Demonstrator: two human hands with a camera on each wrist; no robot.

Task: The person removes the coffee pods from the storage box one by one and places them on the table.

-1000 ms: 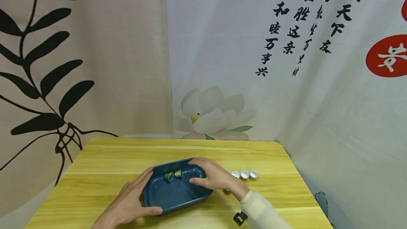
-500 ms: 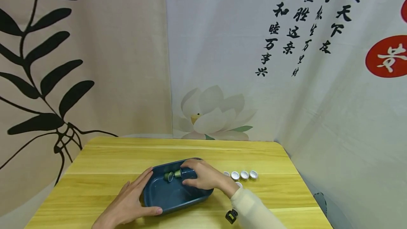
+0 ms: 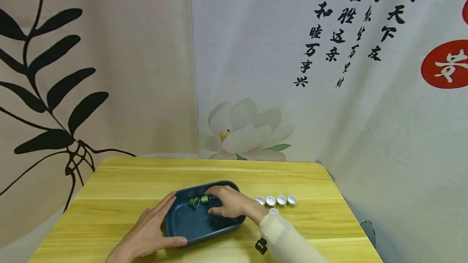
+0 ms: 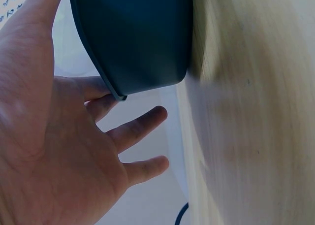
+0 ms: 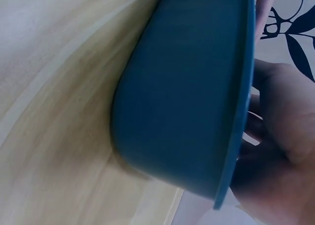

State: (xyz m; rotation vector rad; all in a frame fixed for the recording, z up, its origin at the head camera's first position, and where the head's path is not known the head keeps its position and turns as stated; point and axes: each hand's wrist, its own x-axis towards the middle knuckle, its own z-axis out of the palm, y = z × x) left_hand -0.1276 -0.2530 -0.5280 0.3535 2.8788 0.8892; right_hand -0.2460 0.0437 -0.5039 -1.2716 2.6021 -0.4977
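A dark blue rectangular baking dish (image 3: 199, 226) stands on the wooden table. My left hand (image 3: 148, 230) holds its left end, thumb on the near rim and fingertips at the far corner; two fingers stretch free in the left wrist view. Inside the dish lie two small green coffee capsules, one capsule (image 3: 194, 202) with its round end facing me and another capsule (image 3: 204, 199) beside it. My right hand (image 3: 234, 204) reaches over the right end, thumb and fingers apart, fingertips close to the second capsule. In the right wrist view the dish wall hides those fingertips.
To the right of the dish, several small round capsules (image 3: 281, 200) with pale tops stand in a row on the table (image 3: 321, 222), one more capsule (image 3: 273, 211) in front of them. A printed cloth (image 3: 248, 52) hangs behind the table.
My right hand has moved left and slightly down into the dish, towards the green capsules. More of the pale-topped capsules on the table show behind the wrist. The left hand and dish stay put.
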